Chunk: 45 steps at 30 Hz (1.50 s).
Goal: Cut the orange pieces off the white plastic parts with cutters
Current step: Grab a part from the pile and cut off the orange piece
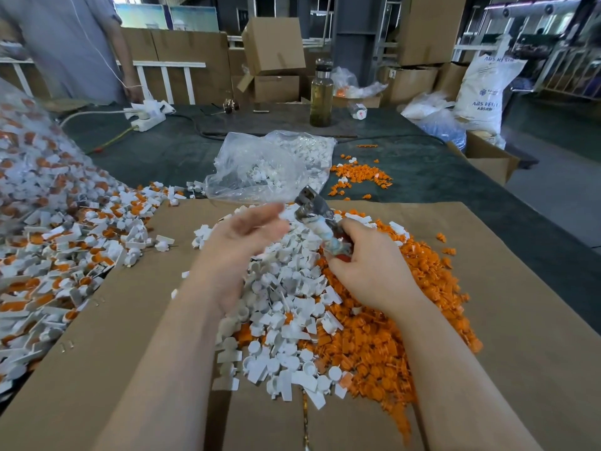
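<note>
Holding the cutters (320, 224) in my right hand (367, 262), I have my fingers curled tight round the handles, and the metal head points up and away from me, tilting a little to the left. My left hand (240, 242) is up just beside that head, fingers mostly straight and blurry, so I cannot tell if it has a small part pinched at the tips. The uncut parts, white with orange still on them (61, 249), lie in a big heap off the left edge of the cardboard sheet (520, 336), spilling from a clear bag at the far left. That heap is on my left side, so my left hand is the nearer one to fetch the next part, I think, and it must bring it across to the cutter head in the middle. Under my hands sits the pile of cut white parts (286, 314), and touching it on the right is the pile of orange pieces (383, 340). The parts lie every which way, so no one long side shows. The cutter blades are blurry, and my right fingers hide the handles. My arms cover the near part of both piles.
</note>
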{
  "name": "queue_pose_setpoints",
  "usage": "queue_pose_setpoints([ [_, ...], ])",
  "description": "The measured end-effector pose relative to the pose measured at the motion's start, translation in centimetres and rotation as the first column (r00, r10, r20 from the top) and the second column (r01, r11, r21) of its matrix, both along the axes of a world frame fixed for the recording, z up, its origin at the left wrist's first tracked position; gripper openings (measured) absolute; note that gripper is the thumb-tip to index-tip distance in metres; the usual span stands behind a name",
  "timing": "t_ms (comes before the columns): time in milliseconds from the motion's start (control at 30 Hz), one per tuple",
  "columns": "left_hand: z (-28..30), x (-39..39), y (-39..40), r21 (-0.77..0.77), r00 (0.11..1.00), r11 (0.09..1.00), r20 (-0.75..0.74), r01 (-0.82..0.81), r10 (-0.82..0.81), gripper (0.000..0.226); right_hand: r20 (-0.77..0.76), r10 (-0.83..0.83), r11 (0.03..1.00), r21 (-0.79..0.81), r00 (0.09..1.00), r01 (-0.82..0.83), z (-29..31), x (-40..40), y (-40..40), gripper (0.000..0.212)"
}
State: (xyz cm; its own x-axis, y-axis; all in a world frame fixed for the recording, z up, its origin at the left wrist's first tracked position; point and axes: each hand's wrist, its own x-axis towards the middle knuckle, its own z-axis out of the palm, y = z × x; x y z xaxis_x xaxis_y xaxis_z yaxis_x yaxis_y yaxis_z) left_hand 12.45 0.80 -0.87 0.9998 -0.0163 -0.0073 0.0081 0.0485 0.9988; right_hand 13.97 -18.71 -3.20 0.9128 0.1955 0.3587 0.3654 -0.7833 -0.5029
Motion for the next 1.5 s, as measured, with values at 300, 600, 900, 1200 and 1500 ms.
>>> queue_pose_setpoints([
  [300,-1.8,0.3,-2.8,-0.155,0.993,0.984,0.095,0.088,-0.074,0.063,-0.065,0.169,0.984,0.076,0.984,-0.164,0.4,-0.4,0.8,0.043],
  [600,-1.8,0.6,-3.0,0.067,0.983,0.993,0.159,-0.100,0.088,0.045,0.032,0.022,1.000,0.013,0.999,-0.022,0.1,-0.7,1.1,0.039],
  [900,-3.6,1.7,-1.5,0.894,0.939,0.388,0.091,-0.224,0.332,0.064,-0.120,-0.645,0.750,-0.288,0.754,0.596,0.1,-0.2,-1.8,0.039],
  [1200,-4.0,2.0,-1.6,0.878,0.965,0.479,-0.120,-0.007,0.234,0.072,-0.391,-0.545,0.837,-0.303,0.741,0.456,-0.3,0.4,-1.8,0.036],
  [1500,-3.4,1.6,-1.6,0.695,0.992,0.717,-0.051,-0.050,0.119,0.051,-0.401,-0.230,0.931,0.174,0.887,0.320,-0.7,1.1,-0.6,0.011],
])
